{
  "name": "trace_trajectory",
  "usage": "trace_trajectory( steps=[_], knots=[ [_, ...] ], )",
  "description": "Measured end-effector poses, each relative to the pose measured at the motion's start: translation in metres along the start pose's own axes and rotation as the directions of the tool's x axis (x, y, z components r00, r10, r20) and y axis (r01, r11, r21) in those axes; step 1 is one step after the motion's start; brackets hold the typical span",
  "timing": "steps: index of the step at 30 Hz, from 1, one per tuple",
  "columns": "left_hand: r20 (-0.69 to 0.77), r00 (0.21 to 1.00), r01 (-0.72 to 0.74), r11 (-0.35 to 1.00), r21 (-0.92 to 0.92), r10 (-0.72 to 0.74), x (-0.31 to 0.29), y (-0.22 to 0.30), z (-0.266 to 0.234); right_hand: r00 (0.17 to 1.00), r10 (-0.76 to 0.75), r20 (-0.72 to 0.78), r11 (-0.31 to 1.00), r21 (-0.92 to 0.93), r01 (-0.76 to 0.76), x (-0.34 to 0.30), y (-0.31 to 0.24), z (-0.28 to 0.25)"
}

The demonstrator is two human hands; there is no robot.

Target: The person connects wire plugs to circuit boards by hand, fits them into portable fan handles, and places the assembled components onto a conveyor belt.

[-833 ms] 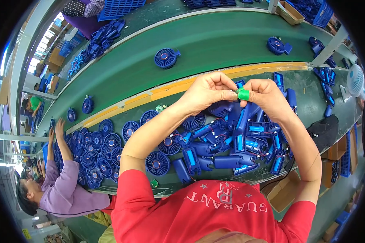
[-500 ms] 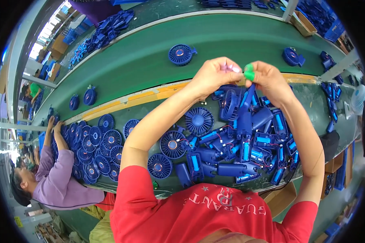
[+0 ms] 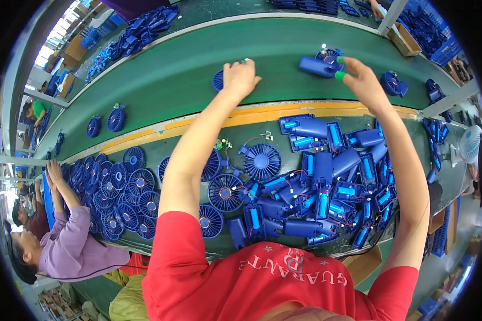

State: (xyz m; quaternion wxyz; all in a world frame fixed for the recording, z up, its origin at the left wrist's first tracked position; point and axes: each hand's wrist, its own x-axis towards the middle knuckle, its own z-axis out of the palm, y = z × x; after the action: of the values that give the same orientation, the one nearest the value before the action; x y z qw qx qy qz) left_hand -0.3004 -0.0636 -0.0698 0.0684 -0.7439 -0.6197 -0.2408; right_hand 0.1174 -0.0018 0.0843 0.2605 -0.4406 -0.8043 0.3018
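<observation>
On the green conveyor, my left hand reaches over a round blue fan head, its fingers curled down on it and covering most of it. My right hand, with green coverings on thumb and fingertip, has its fingers apart beside a blue fan with its handle. That fan lies on the conveyor, a small white part showing at its top. Below my arms is a heap of blue handle housings with light-blue batteries and thin wires. Next to it lies a loose blue fan head.
A large pile of fan heads covers the bench at left. Nearby, a co-worker in a purple sleeve reaches toward the conveyor. More fans ride on the belt. A yellow-orange strip edges it. A white fan stands at right.
My hands were together over the heap, pinching small parts; now they are apart. My left hand moved left onto a fan head; a fan with handle now lies on the conveyor beside my right hand.
</observation>
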Motion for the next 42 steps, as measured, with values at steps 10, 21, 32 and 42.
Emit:
trace_trajectory(
  steps=[10,21,32,42],
  knots=[
    [0.485,0.835,0.523,0.652,-0.549,-0.261,-0.063,0.008,-0.058,0.946,0.080,0.313,0.995,0.037,-0.096,-0.085,0.007,0.046],
    [0.418,0.883,0.468,0.470,-0.748,-0.214,-0.108,0.055,-0.118,0.934,-0.100,0.343,0.950,-0.246,0.192,-0.148,-0.087,0.076],
    [0.455,0.875,0.480,0.426,-0.767,-0.167,-0.108,0.088,-0.133,0.942,-0.097,0.321,0.945,-0.266,0.189,-0.163,-0.080,0.051],
    [0.484,0.860,0.509,0.325,-0.797,-0.159,-0.107,0.105,-0.135,0.943,-0.086,0.322,0.948,-0.265,0.177,-0.161,-0.087,0.065]
  ],
)
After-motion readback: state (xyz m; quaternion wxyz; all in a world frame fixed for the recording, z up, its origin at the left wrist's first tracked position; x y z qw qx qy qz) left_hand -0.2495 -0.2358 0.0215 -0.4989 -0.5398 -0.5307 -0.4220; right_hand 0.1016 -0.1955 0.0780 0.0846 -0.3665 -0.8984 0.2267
